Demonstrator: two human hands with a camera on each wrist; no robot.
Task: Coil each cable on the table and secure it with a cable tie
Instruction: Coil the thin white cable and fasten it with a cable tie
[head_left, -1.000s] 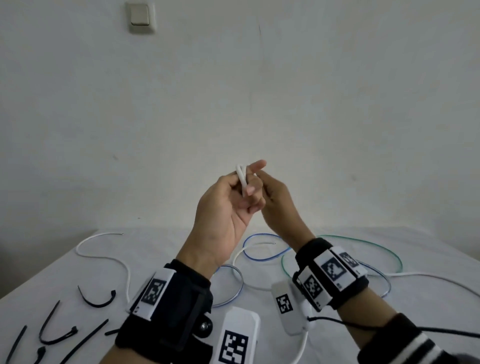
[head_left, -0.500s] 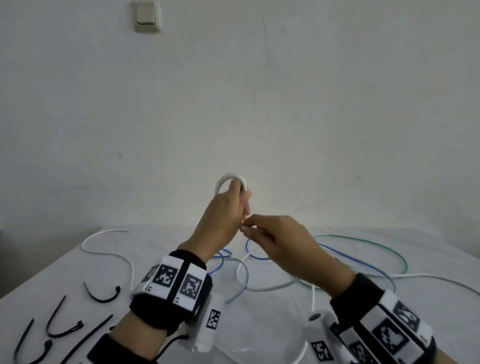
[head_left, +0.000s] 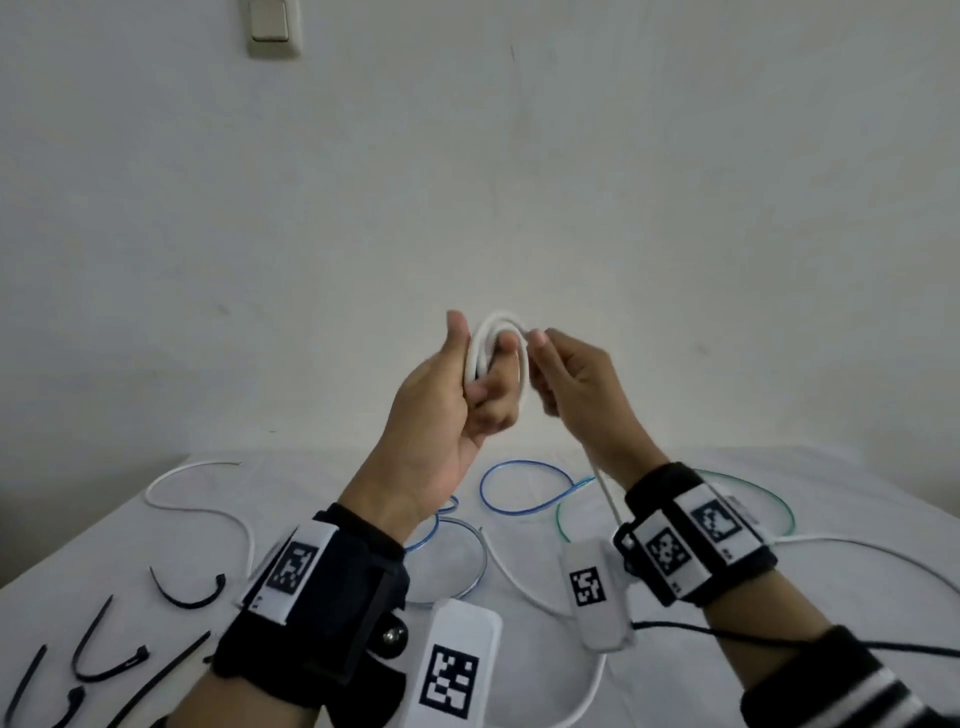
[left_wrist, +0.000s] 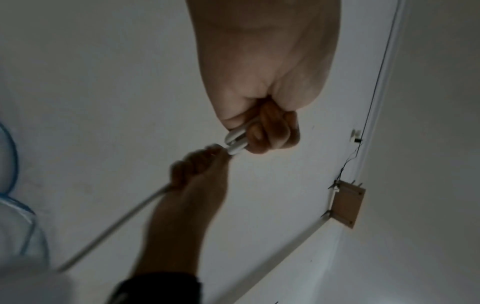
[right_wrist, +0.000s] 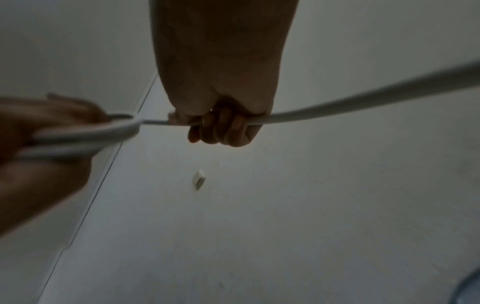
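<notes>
While both hands are raised above the table (head_left: 857, 499), the left hand (head_left: 447, 405) clenches a small coil of white cable (head_left: 498, 332) — its fingers curl round the bunched loops, the thumb standing up beside them. In the left wrist view the same hand (left_wrist: 262, 82) shows the folded white loops (left_wrist: 235, 142) poking out past its curled fingers. The right hand (head_left: 576, 384) sits just beside the coil, thumb and fingers pinching the free run of the same cable, which drops from that hand past the right wrist to the table. In the right wrist view the hand (right_wrist: 221, 98) wraps its fingers round the cable (right_wrist: 337, 100), and the strand runs on leftwards to the loops in the blurred left hand (right_wrist: 39, 144).

On the table behind the hands lie more loose cables — a blue one (head_left: 524, 488) looped near the middle, a green one (head_left: 769, 499) curving to the right, and a thin white one (head_left: 197, 488) snaking at the left. At the near left corner several black cable ties (head_left: 187, 597) lie scattered, some bent into hooks, none touching the held cable. A light switch (head_left: 272, 23) is mounted on the wall above.
</notes>
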